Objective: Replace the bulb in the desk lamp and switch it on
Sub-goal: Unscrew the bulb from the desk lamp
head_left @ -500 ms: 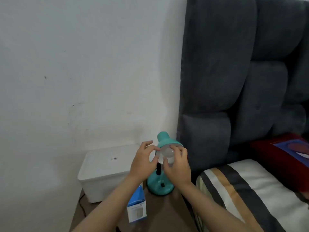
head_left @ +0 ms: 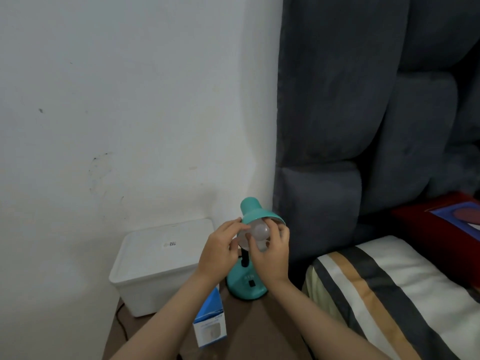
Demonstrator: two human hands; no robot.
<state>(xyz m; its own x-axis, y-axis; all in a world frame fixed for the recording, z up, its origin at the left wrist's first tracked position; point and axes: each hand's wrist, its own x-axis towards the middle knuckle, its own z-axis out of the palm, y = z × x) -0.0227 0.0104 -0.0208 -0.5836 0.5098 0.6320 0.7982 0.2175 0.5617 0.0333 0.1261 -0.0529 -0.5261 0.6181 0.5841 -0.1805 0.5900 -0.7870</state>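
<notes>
A teal desk lamp [head_left: 246, 285] stands on the brown bedside table [head_left: 259, 331], its shade [head_left: 255, 213] tipped toward me. A white bulb [head_left: 258, 233] sits in the mouth of the shade. My right hand [head_left: 272, 255] grips the bulb from the right and below, thumb across its front. My left hand [head_left: 220, 252] touches the left rim of the shade and the bulb's edge with its fingertips. The lamp's black switch [head_left: 251, 283] shows on the base. The bulb is unlit.
A blue and white bulb box [head_left: 210, 326] stands on the table near my left forearm. A white lidded plastic bin [head_left: 158, 263] sits to the left against the wall. A dark grey padded headboard [head_left: 363, 126] and striped bedding [head_left: 389, 294] are on the right.
Both hands stay at the bulb; my right thumb has shifted across the bulb's front and my left fingers have moved slightly on the shade rim.
</notes>
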